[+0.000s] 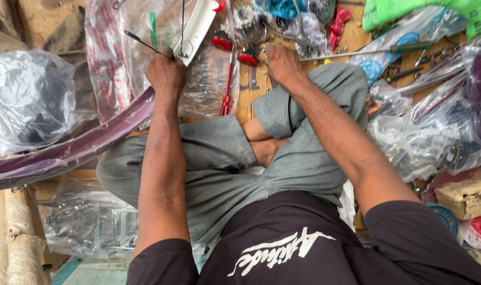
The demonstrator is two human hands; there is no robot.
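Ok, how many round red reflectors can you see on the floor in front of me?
2. One red reflector lies just right of the white mudguard; the other reflector is beside it, left of the right hand. More may be hidden under the plastic bags.

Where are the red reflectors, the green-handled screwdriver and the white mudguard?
red reflectors (pixel 246 57), head view, on the round face of the right-hand one.
green-handled screwdriver (pixel 411 47), head view, on its green handle.
white mudguard (pixel 198 26), head view, on the middle of its white strip.
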